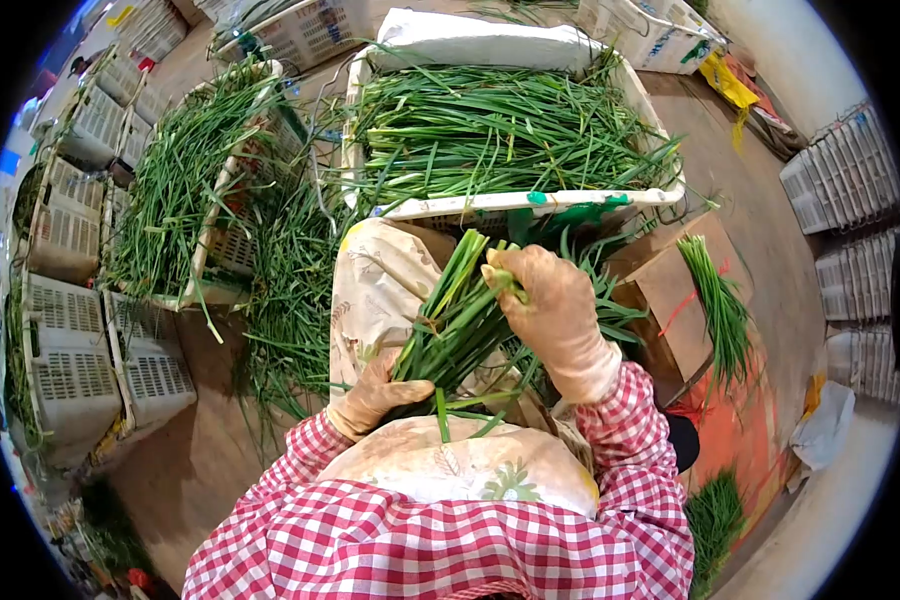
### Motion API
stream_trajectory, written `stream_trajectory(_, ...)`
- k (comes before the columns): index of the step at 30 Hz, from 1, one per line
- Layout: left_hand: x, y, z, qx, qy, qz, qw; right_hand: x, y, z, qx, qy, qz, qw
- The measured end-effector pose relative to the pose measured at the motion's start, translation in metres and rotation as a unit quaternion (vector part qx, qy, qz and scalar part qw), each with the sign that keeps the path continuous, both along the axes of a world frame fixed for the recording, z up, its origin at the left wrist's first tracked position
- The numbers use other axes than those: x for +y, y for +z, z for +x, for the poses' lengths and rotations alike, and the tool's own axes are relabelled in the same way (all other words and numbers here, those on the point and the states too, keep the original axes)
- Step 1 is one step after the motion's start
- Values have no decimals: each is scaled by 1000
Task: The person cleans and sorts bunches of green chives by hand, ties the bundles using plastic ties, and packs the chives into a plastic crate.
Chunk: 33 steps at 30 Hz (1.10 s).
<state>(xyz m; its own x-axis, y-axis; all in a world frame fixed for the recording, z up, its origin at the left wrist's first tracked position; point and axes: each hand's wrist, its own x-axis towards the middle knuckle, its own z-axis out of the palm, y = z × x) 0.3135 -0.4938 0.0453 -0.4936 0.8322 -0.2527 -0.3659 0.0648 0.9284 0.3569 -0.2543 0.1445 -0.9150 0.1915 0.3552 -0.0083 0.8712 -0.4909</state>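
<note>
A loose bunch of garlic chives [460, 335] lies slanted across my lap, its pale cut ends up towards the crate. My left hand [375, 397], in a soiled tan glove, is closed round the lower, leafy part with the thumb on top. At the upper end my right hand [550, 305], gloved the same way, is closed with fingers curled on several pale stalk ends beside the bunch. Part of its grip is hidden behind the fingers. Just ahead of my knees stands a white crate [440, 207] heaped with long green chives [510, 130].
To the left, another crate [220, 205] overflows with chives, and loose leaves [290, 290] cover the floor. A tied bunch [715, 310] rests on a cardboard box [660, 320] at right. Stacked crates [845, 170] line the right wall; more crates [70, 350] stand far left.
</note>
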Motion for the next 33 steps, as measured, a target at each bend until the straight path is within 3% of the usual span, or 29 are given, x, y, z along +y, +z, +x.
stream_trajectory(2,3,5,-3,-101,-3,82,992,-4,5,10,4,25,14,1000)
stream_trajectory(3,5,11,-2,-172,10,108,979,-6,6,15,25,108,-87,990)
stream_trajectory(4,6,17,-3,-173,12,108,979,-7,9,20,44,188,-187,963)
stream_trajectory(6,8,20,-3,-359,52,68,929,-8,17,33,-43,316,-337,886)
stream_trajectory(8,8,2,-6,-364,69,63,927,-7,31,40,-141,394,-430,800)
stream_trajectory(10,5,-5,-6,-201,71,64,975,-4,36,46,-208,437,-402,778)
stream_trajectory(11,2,-4,-6,-248,81,61,963,-1,36,50,-209,454,-381,777)
stream_trajectory(14,8,8,-6,-227,94,33,969,13,38,58,-189,495,-362,767)
stream_trajectory(15,11,17,-4,-236,99,35,966,22,43,61,-215,481,-336,781)
stream_trajectory(16,10,19,-5,-236,99,35,966,31,44,63,-154,464,-368,791)
stream_trajectory(19,11,33,-6,-151,91,-16,984,34,56,86,-50,206,-614,760)
stream_trajectory(20,12,34,-3,-151,89,-17,984,33,56,82,4,135,-487,863)
stream_trajectory(22,16,33,1,-75,107,-36,991,18,54,63,-26,-10,-420,907)
stream_trajectory(24,19,32,6,-58,109,-49,991,6,22,46,-69,-34,-260,963)
stream_trajectory(26,21,26,12,10,141,-35,989,-16,-8,27,-76,-60,-161,982)
stream_trajectory(28,21,29,15,5,148,-29,988,-30,-28,16,-163,-53,-160,972)
stream_trajectory(29,21,26,13,17,163,-31,986,-38,-34,15,-92,-28,-217,971)
stream_trajectory(30,21,25,12,28,178,-34,983,-36,-35,16,-92,-28,-219,971)
stream_trajectory(32,17,21,8,-11,180,-19,984,-27,-14,19,-201,24,-362,910)
stream_trajectory(33,11,5,3,11,154,4,988,-18,1,23,-259,41,-455,851)
